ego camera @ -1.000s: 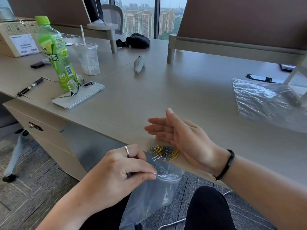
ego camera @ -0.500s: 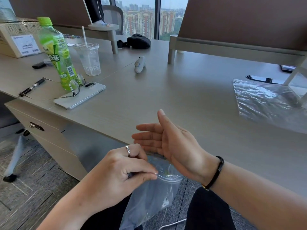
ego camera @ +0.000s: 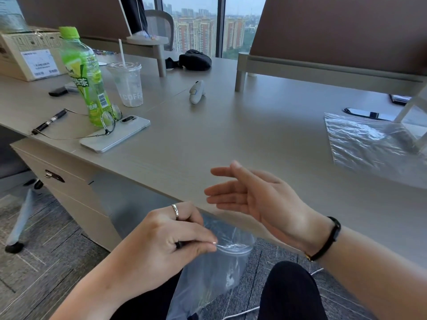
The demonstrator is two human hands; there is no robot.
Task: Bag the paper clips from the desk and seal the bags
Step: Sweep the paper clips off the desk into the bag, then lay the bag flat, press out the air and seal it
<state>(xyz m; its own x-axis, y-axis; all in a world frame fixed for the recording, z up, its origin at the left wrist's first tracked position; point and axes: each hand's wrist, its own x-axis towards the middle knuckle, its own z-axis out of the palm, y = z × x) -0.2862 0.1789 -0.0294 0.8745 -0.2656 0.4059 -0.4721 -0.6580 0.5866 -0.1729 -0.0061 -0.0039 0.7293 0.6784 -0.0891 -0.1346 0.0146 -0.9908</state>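
My left hand [ego camera: 171, 236] pinches the rim of a clear plastic bag [ego camera: 215, 269] and holds its mouth open just below the front edge of the desk [ego camera: 231, 135]. The bag hangs down between my knees. My right hand [ego camera: 258, 197] hovers flat over the desk edge above the bag mouth, fingers straight and apart, holding nothing. No paper clips show on the desk; faint yellowish shapes sit low inside the bag, too blurred to tell.
A stack of clear bags [ego camera: 369, 144] lies at the right. At the left stand a green bottle [ego camera: 85, 77], a plastic cup [ego camera: 128, 84], a phone [ego camera: 115, 135] with glasses, and a pen [ego camera: 48, 122]. A white device [ego camera: 196, 92] lies mid-desk.
The pile of paper clips at the desk edge has gone, swept off the edge towards the bag mouth by my right hand, which has since lifted slightly. My left hand kept its hold.
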